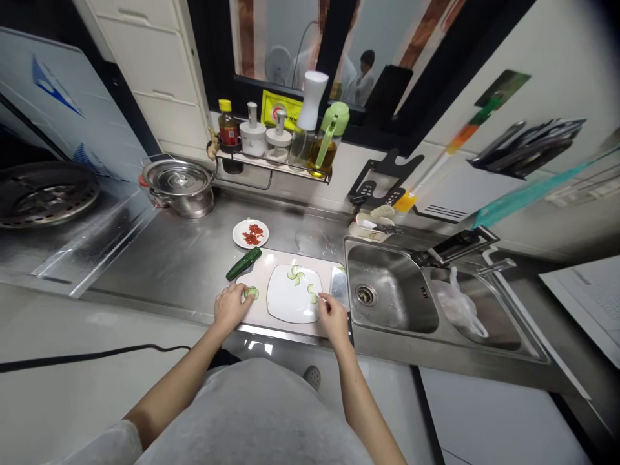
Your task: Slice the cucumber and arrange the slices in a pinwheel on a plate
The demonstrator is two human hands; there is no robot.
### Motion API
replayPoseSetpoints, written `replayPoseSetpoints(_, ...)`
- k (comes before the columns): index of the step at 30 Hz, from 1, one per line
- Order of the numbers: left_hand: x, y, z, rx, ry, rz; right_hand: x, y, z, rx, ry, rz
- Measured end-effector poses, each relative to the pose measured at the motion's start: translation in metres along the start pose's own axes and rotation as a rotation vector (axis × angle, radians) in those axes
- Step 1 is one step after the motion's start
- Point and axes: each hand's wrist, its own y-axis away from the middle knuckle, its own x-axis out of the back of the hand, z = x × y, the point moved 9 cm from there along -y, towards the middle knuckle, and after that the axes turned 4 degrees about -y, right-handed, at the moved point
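Observation:
A white square plate (285, 303) lies on a pale pink cutting board (259, 311). Thin half-moon cucumber slices (296, 276) form a small flower near its far edge, and a few more curve along its right side. My right hand (334, 316) is pinched at that right rim, fingertips touching the nearest slice. On the board's left side, my left hand (231, 303) has its fingers closed against a small pile of cucumber slices (252, 293). A dark green piece of cucumber (243, 263) rests just beyond it. Partly behind my right hand lies a knife blade (340, 284).
A small white plate of chopped red pieces (252, 234) stands behind the board. To the right is a steel sink (394, 303) with a plastic bag (460, 303) in its second basin. A lidded pot (181, 187) stands back left; a rack (276, 169) holds bottles and jars.

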Motion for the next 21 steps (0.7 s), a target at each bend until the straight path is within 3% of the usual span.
replayPoseSetpoints(8, -0.008, 0.000, 0.003, -0.018, -0.006, -0.024, -0.002, 0.010, 0.006, -0.012, -0.005, -0.016)
replayPoseSetpoints(21, -0.009, -0.004, 0.003, -0.025, 0.102, 0.033, -0.004, 0.013, -0.002, 0.003, -0.030, -0.056)
